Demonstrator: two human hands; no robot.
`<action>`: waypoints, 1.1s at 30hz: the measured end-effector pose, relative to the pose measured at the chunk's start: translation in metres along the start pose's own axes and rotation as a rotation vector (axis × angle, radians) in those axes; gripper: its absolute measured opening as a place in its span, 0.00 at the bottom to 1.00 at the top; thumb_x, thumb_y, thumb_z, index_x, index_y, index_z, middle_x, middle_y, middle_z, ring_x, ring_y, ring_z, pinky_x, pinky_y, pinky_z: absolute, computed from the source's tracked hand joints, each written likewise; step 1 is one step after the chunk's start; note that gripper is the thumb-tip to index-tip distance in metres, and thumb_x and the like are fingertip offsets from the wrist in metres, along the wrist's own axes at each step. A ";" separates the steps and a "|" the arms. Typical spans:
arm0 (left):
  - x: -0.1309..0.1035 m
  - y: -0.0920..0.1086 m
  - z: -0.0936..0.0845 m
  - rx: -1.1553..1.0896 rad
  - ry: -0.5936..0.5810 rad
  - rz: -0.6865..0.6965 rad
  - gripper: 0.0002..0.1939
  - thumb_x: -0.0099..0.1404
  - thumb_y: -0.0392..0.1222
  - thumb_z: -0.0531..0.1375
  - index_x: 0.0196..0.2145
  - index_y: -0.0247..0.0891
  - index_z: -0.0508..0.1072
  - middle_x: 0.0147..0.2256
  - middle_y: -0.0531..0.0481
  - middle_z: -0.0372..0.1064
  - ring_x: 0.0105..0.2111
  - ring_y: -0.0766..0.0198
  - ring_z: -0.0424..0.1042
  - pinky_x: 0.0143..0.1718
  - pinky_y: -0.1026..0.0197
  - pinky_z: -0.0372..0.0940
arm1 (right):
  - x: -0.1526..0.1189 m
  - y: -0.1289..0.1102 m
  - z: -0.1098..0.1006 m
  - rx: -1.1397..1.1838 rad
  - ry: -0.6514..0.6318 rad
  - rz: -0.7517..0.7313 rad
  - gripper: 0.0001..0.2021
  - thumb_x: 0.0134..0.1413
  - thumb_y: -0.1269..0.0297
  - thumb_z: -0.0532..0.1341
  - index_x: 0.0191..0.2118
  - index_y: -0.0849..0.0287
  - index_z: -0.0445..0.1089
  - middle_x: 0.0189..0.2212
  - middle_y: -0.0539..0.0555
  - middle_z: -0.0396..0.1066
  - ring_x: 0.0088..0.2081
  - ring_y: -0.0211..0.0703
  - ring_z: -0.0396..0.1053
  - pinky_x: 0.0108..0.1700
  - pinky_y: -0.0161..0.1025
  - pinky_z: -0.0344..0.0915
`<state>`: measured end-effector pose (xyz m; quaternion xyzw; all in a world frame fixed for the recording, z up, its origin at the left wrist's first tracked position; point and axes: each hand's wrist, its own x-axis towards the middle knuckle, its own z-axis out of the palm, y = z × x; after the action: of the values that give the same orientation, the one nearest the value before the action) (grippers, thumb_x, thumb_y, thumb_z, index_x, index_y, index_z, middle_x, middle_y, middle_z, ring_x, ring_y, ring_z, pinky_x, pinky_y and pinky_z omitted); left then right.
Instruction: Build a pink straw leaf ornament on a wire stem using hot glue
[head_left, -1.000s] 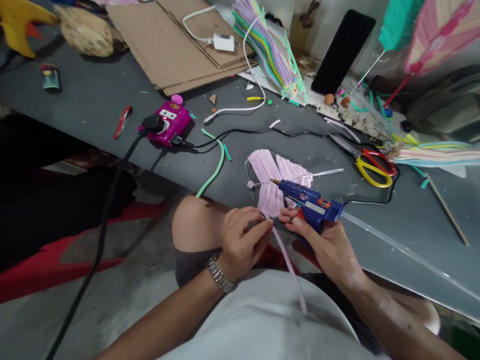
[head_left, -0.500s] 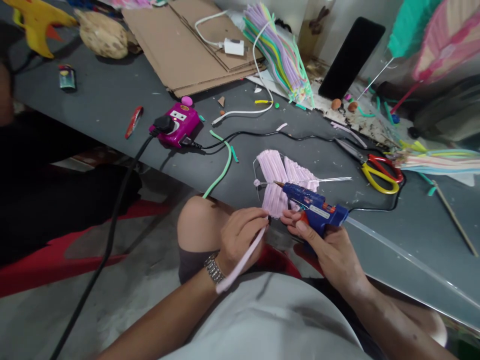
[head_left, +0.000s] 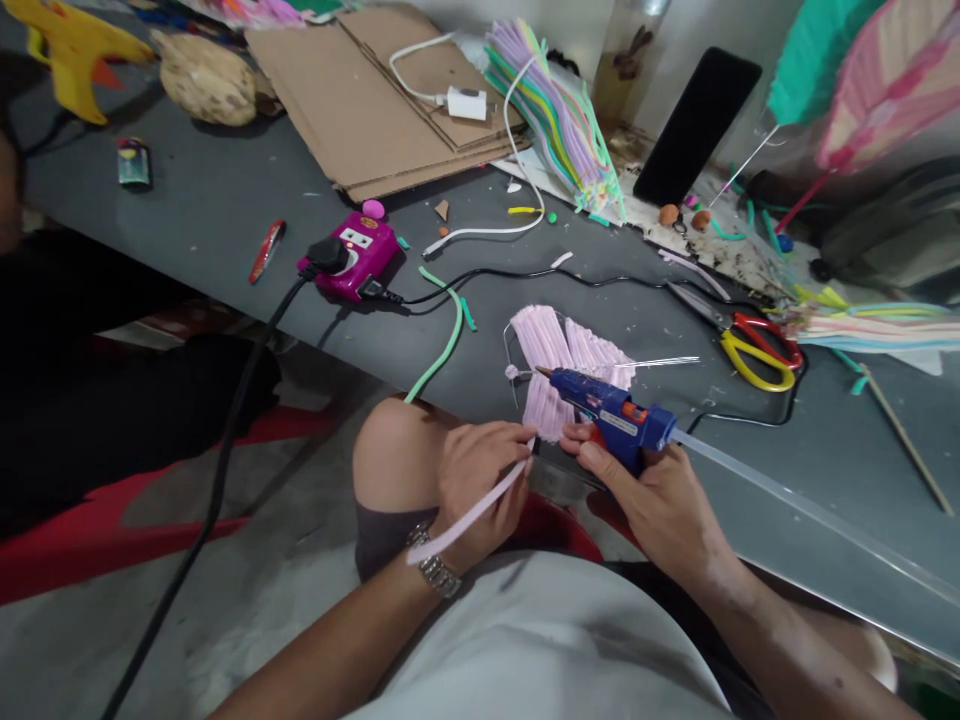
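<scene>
My right hand [head_left: 660, 490] is wrapped round a blue hot glue gun [head_left: 611, 405], with a long clear glue stick [head_left: 810, 510] coming out of its back. The gun's nozzle points left over a pale pink butterfly shape [head_left: 544, 335] built from pipe cleaner strips, lying at the table's near edge. Thin wires [head_left: 667, 361] stick out from the butterfly to the right. Closed in a pinch, my left hand [head_left: 484, 480] holds a pale pink pipe cleaner [head_left: 472, 512] near the butterfly's lower wing. The strip's loose end trails back over my watch.
A purple power socket [head_left: 356, 250] with black cables stands to the left. Red and yellow scissors [head_left: 757, 350] lie at right. Cardboard [head_left: 360, 110], a bundle of pipe cleaners [head_left: 555, 120], a phone [head_left: 697, 125] and a yellow glue gun [head_left: 79, 50] are farther back. Another person's arm shows at far left.
The glue gun has shifted slightly left, its nozzle moving along the butterfly's middle. The pink strip's loose end has swung up and left onto my watch. Both grips are the same.
</scene>
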<state>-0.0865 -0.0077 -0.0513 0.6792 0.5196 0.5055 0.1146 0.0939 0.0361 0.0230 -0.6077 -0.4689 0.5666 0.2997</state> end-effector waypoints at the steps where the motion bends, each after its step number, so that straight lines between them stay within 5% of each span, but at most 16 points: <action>1: 0.000 0.000 0.000 0.007 -0.004 0.001 0.10 0.66 0.29 0.61 0.43 0.40 0.72 0.43 0.44 0.81 0.45 0.56 0.78 0.48 0.51 0.66 | 0.000 0.000 0.000 -0.010 -0.002 -0.002 0.21 0.51 0.46 0.72 0.43 0.58 0.80 0.42 0.57 0.83 0.47 0.55 0.80 0.56 0.52 0.74; 15: -0.003 -0.004 0.007 0.039 0.023 0.059 0.09 0.64 0.29 0.64 0.41 0.39 0.74 0.42 0.42 0.78 0.41 0.56 0.74 0.43 0.52 0.69 | -0.001 -0.004 0.001 -0.061 -0.007 0.015 0.22 0.51 0.45 0.71 0.44 0.59 0.80 0.42 0.59 0.83 0.47 0.56 0.80 0.49 0.50 0.77; 20: -0.004 0.000 0.005 0.083 -0.043 0.090 0.06 0.66 0.32 0.63 0.40 0.39 0.75 0.44 0.42 0.81 0.44 0.55 0.74 0.43 0.52 0.67 | 0.000 -0.002 0.000 -0.098 -0.001 -0.021 0.21 0.52 0.46 0.71 0.44 0.57 0.81 0.42 0.57 0.83 0.47 0.55 0.80 0.54 0.52 0.74; 33: -0.010 -0.008 0.003 0.057 -0.101 0.158 0.17 0.68 0.28 0.61 0.53 0.37 0.74 0.50 0.40 0.80 0.55 0.51 0.75 0.49 0.49 0.70 | 0.008 -0.002 -0.005 -0.134 -0.046 -0.018 0.22 0.52 0.44 0.70 0.45 0.57 0.80 0.44 0.59 0.82 0.47 0.57 0.79 0.45 0.49 0.78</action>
<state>-0.0888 -0.0110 -0.0635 0.7458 0.4722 0.4629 0.0811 0.0978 0.0446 0.0226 -0.6091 -0.5181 0.5448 0.2526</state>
